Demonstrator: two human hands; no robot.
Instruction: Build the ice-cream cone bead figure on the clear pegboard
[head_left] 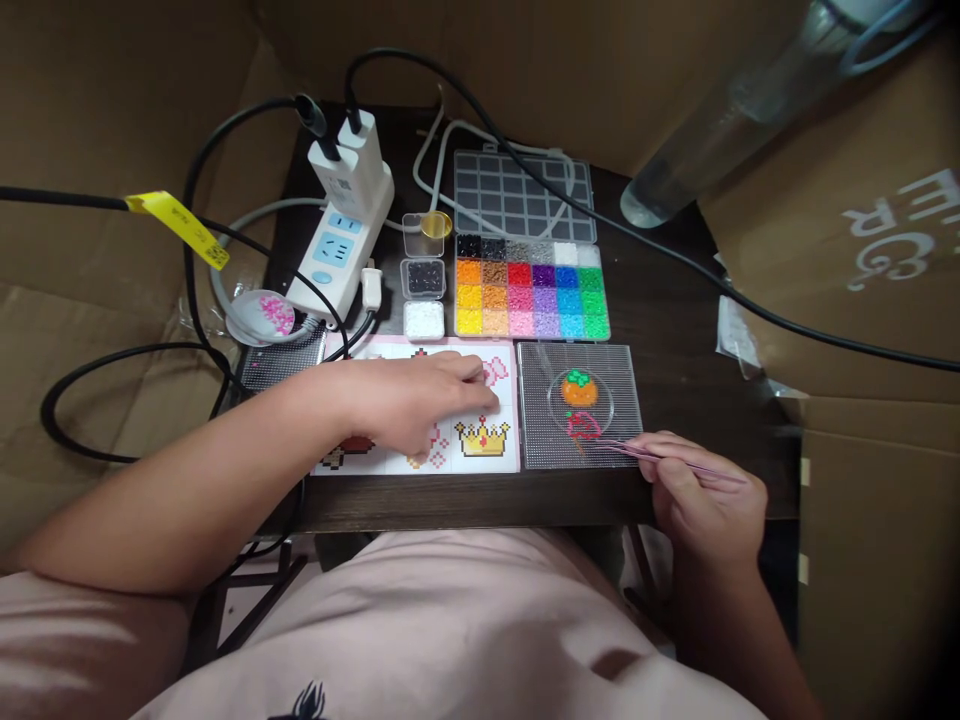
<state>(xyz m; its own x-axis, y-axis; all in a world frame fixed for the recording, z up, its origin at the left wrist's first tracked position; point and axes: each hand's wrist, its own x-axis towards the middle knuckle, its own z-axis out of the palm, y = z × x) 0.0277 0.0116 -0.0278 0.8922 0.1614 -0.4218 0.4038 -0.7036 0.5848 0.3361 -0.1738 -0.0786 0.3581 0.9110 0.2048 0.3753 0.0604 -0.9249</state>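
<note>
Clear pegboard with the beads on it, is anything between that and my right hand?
Nothing visible except the tweezers your right hand holds, reaching over the pegboard. Your left hand is aside, over the picture sheet.

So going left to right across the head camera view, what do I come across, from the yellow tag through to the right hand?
Yellow tag → dish → power strip → small white-filled box → clear pegboard → right hand.
</note>
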